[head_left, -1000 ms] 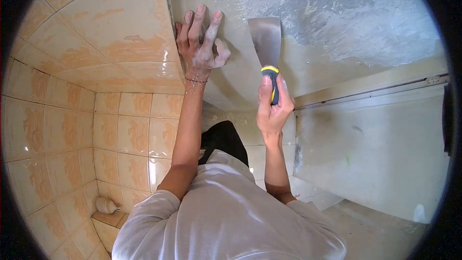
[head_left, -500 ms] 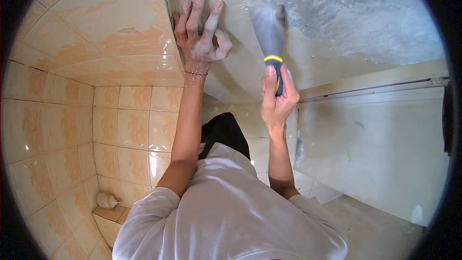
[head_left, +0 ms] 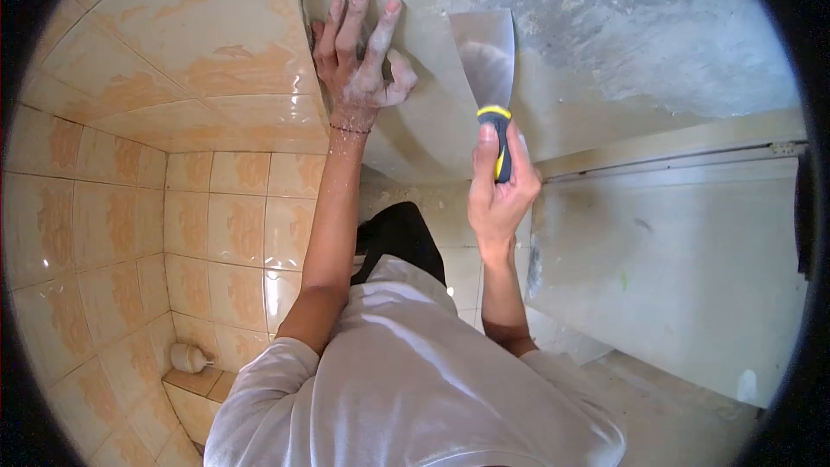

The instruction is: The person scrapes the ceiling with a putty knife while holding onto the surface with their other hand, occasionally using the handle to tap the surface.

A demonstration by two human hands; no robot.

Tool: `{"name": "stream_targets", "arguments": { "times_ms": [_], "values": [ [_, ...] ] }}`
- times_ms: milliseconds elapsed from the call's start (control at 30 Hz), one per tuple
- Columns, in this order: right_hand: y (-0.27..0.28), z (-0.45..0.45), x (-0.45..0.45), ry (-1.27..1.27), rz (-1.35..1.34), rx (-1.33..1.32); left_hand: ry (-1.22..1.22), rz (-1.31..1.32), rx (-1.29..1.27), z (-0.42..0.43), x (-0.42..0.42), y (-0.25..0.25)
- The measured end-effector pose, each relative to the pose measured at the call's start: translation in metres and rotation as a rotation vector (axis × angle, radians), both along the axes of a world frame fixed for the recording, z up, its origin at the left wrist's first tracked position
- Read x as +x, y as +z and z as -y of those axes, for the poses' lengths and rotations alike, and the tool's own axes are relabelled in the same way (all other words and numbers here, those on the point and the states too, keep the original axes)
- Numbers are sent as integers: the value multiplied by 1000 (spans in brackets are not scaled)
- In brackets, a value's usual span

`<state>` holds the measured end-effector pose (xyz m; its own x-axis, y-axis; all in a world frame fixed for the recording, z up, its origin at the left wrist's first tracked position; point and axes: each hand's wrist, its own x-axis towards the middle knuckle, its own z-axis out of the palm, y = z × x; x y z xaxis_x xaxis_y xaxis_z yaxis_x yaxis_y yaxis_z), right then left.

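My right hand [head_left: 503, 195] is wrapped round the grey and yellow handle of a putty knife [head_left: 487, 56], thumb along the handle. Its wide metal blade points up at the wall [head_left: 424, 91], beside a rough grey patch [head_left: 596, 43] where the paint is scraped off. Whether the blade's edge touches the wall, I cannot tell. My left hand [head_left: 361, 65], dusted white, rests against the painted wall with its fingers spread, holding nothing. It lies close to the corner with the tiled wall.
Orange-patterned tiles [head_left: 238, 225] cover the walls on the left. A small whitish container [head_left: 188, 357] stands on a tiled ledge [head_left: 192, 380] at lower left. To the right is a pale door panel [head_left: 666, 259], with a grey floor [head_left: 657, 406] below it.
The putty knife's blade has tilted, and its face now shows brighter and sharper. My right hand has dropped slightly. My left hand stays in place on the wall.
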<state>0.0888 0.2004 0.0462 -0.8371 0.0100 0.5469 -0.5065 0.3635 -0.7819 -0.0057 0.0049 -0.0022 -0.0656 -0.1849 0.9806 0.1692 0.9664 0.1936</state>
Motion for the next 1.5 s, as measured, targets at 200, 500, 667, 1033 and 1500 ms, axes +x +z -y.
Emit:
{"name": "stream_targets", "arguments": {
  "times_ms": [200, 500, 667, 1033, 1500],
  "values": [
    [-8, 5, -1, 19, 11, -8, -16, 26, -59, -1, 6, -2],
    [-5, 14, -2, 22, 3, -24, -12, 10, -57, 0, 3, 3],
    [-14, 11, 2, 51, 56, -80, -6, 7, -51, -1, 5, 0],
    [-26, 25, 5, 57, 155, -193, -32, 6, -22, 1, 3, -2],
    [-23, 25, -2, 82, 154, -249, -20, -2, -48, -1, 5, -1]
  ]
}}
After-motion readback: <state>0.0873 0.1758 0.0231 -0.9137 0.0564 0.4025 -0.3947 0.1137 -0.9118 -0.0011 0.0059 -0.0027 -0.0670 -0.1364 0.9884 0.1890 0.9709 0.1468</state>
